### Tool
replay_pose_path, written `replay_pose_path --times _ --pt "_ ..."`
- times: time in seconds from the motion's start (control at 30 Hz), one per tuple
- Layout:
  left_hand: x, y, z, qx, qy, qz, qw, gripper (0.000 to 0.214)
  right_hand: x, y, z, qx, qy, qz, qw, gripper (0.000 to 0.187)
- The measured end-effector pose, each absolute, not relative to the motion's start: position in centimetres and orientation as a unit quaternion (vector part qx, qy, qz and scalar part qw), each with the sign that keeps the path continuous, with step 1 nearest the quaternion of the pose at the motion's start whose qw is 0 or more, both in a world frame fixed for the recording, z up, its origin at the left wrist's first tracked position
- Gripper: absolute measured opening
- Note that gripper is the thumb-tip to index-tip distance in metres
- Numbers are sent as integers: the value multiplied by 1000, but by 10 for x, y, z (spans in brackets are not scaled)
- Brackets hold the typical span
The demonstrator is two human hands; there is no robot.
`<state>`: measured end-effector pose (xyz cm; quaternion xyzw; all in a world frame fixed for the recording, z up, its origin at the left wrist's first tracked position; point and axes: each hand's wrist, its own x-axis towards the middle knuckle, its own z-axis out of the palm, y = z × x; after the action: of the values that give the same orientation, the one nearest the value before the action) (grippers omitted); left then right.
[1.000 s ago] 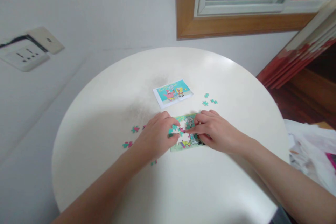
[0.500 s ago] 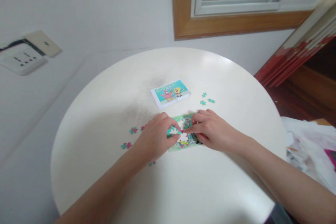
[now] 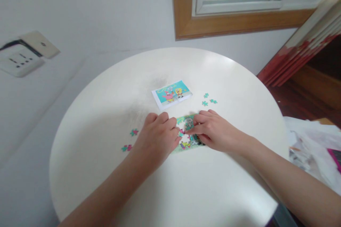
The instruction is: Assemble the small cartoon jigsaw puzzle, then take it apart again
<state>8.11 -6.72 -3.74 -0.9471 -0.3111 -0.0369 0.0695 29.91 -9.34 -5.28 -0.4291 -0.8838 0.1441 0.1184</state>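
A partly assembled jigsaw puzzle (image 3: 186, 146) with cartoon figures lies on the round white table, gaps showing in its left half. A pink puzzle piece (image 3: 182, 132) sits among those gaps. My right hand (image 3: 214, 126) rests over the puzzle's right side, fingers bent round it, with the index fingertip touching beside the pink piece. Over the left edge is my left hand (image 3: 160, 133), its fingers curled and closed; whatever they pinch is hidden. Loose pieces lie left of it, one pink and green (image 3: 134, 132) and another (image 3: 126, 148).
Behind the puzzle lies a picture card (image 3: 173, 93) with the same cartoon figures. Several green loose pieces (image 3: 205, 103) are to its right. The table (image 3: 106, 88) stands against a wall under a window. Plastic bags (image 3: 306, 152) are beyond its right edge.
My left hand has shifted and its fingers have curled away from the gap, uncovering the pink piece. A loose piece below the left wrist is now hidden. My right hand has barely moved.
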Motion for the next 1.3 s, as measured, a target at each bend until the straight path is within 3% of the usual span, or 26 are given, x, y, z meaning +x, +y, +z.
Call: replay_pose_path --times 0.2,1.3 --pt "79 -63 -41 -960 -250 -36 122 11 298 -93 -53 -429 -885 139 118 34" --pt "80 -56 -38 -968 -227 -44 94 11 298 -91 -52 -428 -885 141 116 33"
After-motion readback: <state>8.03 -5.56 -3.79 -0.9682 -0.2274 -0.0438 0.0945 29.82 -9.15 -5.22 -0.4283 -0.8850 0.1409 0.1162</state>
